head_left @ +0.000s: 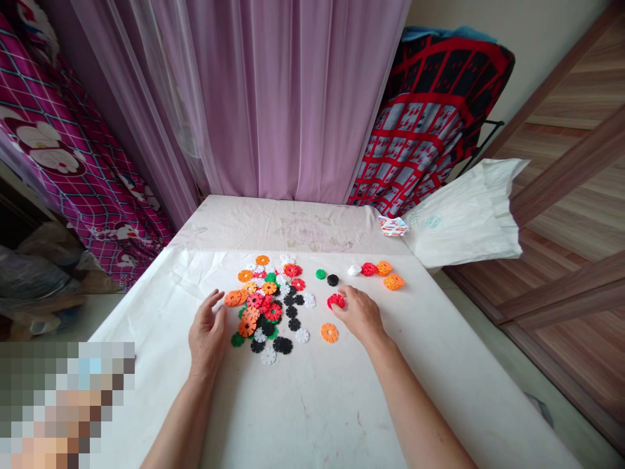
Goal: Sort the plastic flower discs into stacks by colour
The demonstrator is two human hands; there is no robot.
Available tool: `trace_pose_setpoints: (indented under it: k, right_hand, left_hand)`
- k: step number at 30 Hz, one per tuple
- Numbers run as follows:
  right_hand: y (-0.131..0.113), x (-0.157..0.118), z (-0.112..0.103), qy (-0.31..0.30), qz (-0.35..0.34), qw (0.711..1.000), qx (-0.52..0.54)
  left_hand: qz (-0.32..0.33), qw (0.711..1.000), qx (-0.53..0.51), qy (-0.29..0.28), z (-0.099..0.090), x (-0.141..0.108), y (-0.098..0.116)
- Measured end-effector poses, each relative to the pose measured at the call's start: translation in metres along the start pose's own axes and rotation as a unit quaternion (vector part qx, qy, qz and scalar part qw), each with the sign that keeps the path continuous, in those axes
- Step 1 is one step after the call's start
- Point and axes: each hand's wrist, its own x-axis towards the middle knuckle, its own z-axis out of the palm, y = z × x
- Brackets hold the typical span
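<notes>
A heap of flat plastic snowflake discs [266,303] in orange, red, black, white and green lies on a white table [312,404]. My left hand [208,332] rests open on the table just left of the heap, fingers apart, holding nothing. My right hand [357,312] lies to the right of the heap with its fingertips pinching a red disc [335,300]. An orange disc [329,333] lies alone just left of that hand. A green disc [320,274] and a black disc [333,280] sit beyond it.
A small group of white, red and orange discs [375,270] lies at the far right of the table. A white plastic bag [463,218] hangs over the right corner beside a small printed packet [392,226]. Purple curtains [273,98] hang behind the table.
</notes>
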Motion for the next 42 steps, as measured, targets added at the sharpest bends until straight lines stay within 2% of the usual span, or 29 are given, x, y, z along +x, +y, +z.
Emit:
trace_pose_setpoints:
  k: [7, 12, 16, 22, 26, 32, 36, 39, 42]
  right_hand:
    - [-0.004, -0.001, 0.003, -0.030, 0.002, 1.000, -0.009]
    - [-0.006, 0.000, -0.008, -0.029, -0.005, 1.000, 0.006]
    - [-0.029, 0.014, -0.013, -0.047, -0.046, 0.998, 0.020]
    - [-0.071, 0.047, 0.004, -0.095, -0.098, 0.991, 0.013]
    - [-0.082, 0.059, 0.013, -0.116, -0.119, 0.986, -0.016]
    - [-0.092, 0.059, 0.011, -0.102, -0.125, 0.986, -0.043]
    - [-0.077, 0.053, 0.003, -0.083, -0.100, 0.991, -0.025]
    - [-0.045, 0.047, -0.009, -0.055, -0.057, 0.997, 0.010]
    - [-0.012, 0.039, -0.022, -0.055, -0.025, 0.998, 0.027]
  left_hand:
    - [0.000, 1.000, -0.002, 0.003, 0.000, 0.000, -0.001]
    - [0.000, 1.000, -0.007, 0.004, 0.000, -0.001, -0.001]
    - [0.000, 1.000, -0.007, -0.001, 0.000, 0.000, 0.000]
    - [-0.001, 1.000, -0.009, -0.002, 0.000, 0.000, 0.000]
    - [-0.007, 1.000, -0.002, 0.000, 0.000, 0.000, -0.002]
    - [0.002, 1.000, 0.001, 0.006, 0.001, 0.000, -0.003]
    - [-0.002, 1.000, 0.004, 0.006, 0.001, 0.000, -0.002]
    - [-0.006, 1.000, 0.003, 0.006, 0.001, 0.000, 0.000]
    - [-0.010, 1.000, 0.002, 0.001, 0.000, 0.000, 0.001]
